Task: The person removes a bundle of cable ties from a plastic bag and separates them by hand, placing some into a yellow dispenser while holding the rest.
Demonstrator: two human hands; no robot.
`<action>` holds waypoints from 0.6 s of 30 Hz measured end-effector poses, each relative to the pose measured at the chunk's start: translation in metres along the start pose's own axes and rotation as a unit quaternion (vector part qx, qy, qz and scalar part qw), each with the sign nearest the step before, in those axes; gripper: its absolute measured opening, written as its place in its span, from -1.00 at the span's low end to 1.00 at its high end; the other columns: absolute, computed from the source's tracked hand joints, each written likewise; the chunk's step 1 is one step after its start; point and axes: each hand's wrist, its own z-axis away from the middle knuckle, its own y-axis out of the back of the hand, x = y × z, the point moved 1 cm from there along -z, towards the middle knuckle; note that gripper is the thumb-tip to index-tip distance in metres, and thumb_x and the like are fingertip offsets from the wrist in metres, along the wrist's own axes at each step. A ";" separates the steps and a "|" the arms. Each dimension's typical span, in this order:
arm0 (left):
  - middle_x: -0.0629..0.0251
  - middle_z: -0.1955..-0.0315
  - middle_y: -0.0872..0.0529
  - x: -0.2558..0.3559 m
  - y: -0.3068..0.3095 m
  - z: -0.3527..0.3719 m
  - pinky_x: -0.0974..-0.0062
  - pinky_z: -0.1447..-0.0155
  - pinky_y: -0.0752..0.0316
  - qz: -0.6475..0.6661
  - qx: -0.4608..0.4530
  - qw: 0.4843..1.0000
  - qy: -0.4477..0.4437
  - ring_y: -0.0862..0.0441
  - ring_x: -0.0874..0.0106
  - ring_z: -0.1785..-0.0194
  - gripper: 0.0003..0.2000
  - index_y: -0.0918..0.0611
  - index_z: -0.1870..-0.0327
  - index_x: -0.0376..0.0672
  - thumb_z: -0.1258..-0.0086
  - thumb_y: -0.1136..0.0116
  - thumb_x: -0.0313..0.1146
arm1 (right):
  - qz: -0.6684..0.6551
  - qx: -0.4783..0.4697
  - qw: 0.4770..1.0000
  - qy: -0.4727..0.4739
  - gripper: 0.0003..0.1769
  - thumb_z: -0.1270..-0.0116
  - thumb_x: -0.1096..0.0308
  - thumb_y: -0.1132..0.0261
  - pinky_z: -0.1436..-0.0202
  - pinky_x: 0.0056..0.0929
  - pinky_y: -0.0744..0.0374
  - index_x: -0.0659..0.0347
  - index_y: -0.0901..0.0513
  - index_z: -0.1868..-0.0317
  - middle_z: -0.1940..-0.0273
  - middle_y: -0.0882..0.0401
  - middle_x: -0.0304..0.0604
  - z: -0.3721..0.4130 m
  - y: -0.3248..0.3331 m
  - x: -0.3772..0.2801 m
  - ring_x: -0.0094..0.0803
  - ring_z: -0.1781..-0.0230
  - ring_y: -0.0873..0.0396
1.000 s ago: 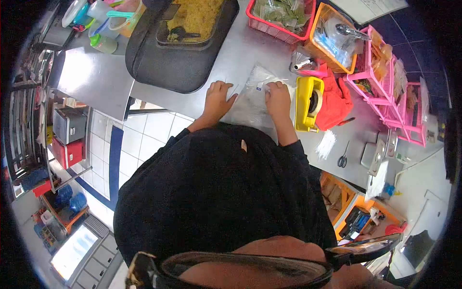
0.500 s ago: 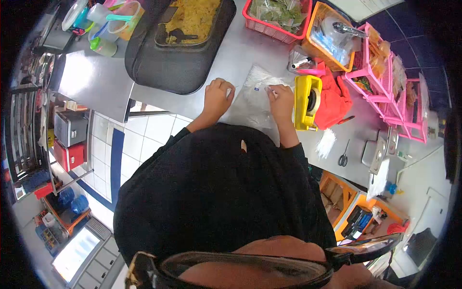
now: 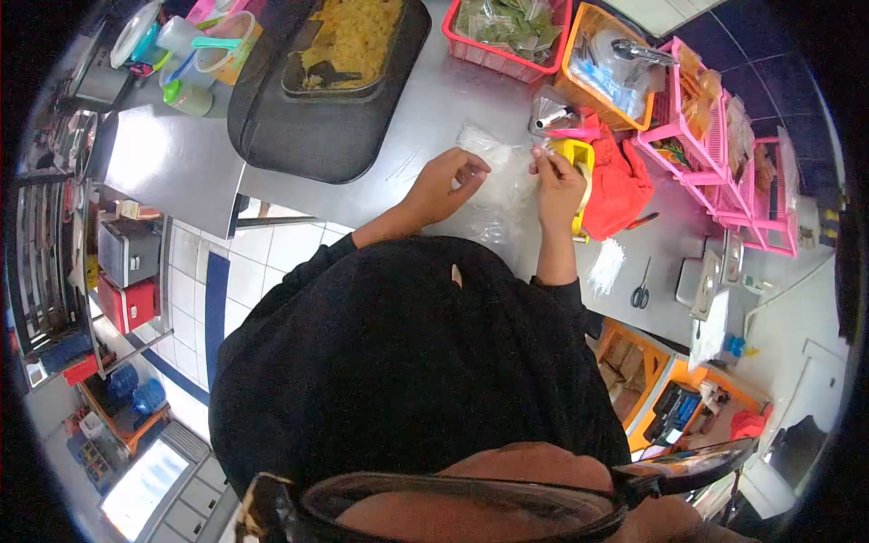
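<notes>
Handling plastic (image 3: 509, 192), upper centre: your left hand (image 3: 446, 184) loosely curled, your right hand (image 3: 560, 184) pinched, its hold unclear; next likely needs steadiness.

Clear packaging (image 3: 507, 195) glossy, creased plastic; table (image 3: 425, 118) smooth, shiny metal; red cloth (image 3: 617, 192) matt

A food-preparation kitchen: a metal worktop (image 3: 412, 118) carries a pan (image 3: 335, 93) of yellow food (image 3: 358, 41) beside plastic tubs (image 3: 228, 56), 1 red basket (image 3: 502, 65) of green leaves in clear packets and 1 orange basket (image 3: 597, 106) of plastic, above a white-tiled floor (image 3: 272, 244).
</notes>
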 end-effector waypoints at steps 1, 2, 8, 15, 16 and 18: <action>0.23 0.37 -0.58 -0.001 -0.002 -0.001 0.51 0.19 -0.46 0.022 -0.024 0.999 0.021 -0.56 0.42 0.32 -0.85 -0.57 0.19 -0.23 -0.29 -0.11 -0.39 | 0.002 0.005 1.000 0.004 -0.87 -0.18 0.45 -0.31 0.41 -0.68 -0.35 0.38 -0.62 0.43 0.54 -0.54 -0.31 -0.001 0.003 -0.006 -0.67 0.52 -0.41; 0.23 0.33 -0.60 -0.004 -0.004 -0.001 0.50 0.16 -0.47 0.106 -0.048 0.991 0.061 -0.57 0.41 0.30 -0.82 -0.57 0.17 -0.24 -0.32 -0.08 -0.34 | -0.011 0.015 1.000 0.015 -0.87 -0.19 0.45 -0.31 0.41 -0.69 -0.34 0.37 -0.62 0.44 0.54 -0.53 -0.31 -0.002 0.004 -0.013 -0.67 0.52 -0.40; 0.14 0.12 -0.61 0.001 -0.008 -0.015 0.43 -0.09 -0.44 0.476 -0.177 0.808 0.299 -0.59 0.32 0.09 -0.54 -0.51 0.02 -0.35 -0.45 0.19 -0.06 | 0.090 0.013 0.977 0.192 -0.94 -0.18 0.49 -0.26 0.36 -0.57 -0.43 0.29 -0.64 0.40 0.44 -0.58 -0.19 0.007 0.002 -0.033 -0.50 0.44 -0.49; 0.09 0.12 -0.61 0.005 -0.008 -0.015 0.41 -0.09 -0.46 0.568 -0.205 0.724 0.333 -0.57 0.30 -0.01 -0.54 -0.41 -0.11 -0.37 -0.44 0.18 -0.11 | 0.254 -0.227 0.837 0.428 -0.67 -0.03 0.55 -0.18 0.14 -0.38 -0.54 0.28 -0.58 0.11 0.26 -0.56 -0.14 0.062 -0.024 -0.023 -0.20 0.20 -0.57; 0.10 0.13 -0.62 0.008 -0.008 -0.013 0.41 -0.09 -0.46 0.516 -0.193 0.762 0.340 -0.57 0.31 0.00 -0.56 -0.43 -0.09 -0.36 -0.44 0.16 -0.13 | 0.256 -0.229 0.832 0.436 -0.66 -0.04 0.56 -0.17 0.14 -0.37 -0.55 0.28 -0.58 0.11 0.25 -0.56 -0.13 0.063 -0.023 -0.021 -0.20 0.20 -0.57; 0.16 0.20 -0.62 0.006 -0.007 -0.008 0.41 -0.06 -0.48 0.483 -0.171 0.778 0.364 -0.57 0.35 0.00 -0.65 -0.45 -0.01 -0.33 -0.44 0.14 -0.20 | 0.259 -0.234 0.820 0.453 -0.66 -0.04 0.59 -0.15 0.15 -0.37 -0.55 0.29 -0.58 0.10 0.23 -0.55 -0.11 0.064 -0.024 -0.022 -0.20 0.20 -0.56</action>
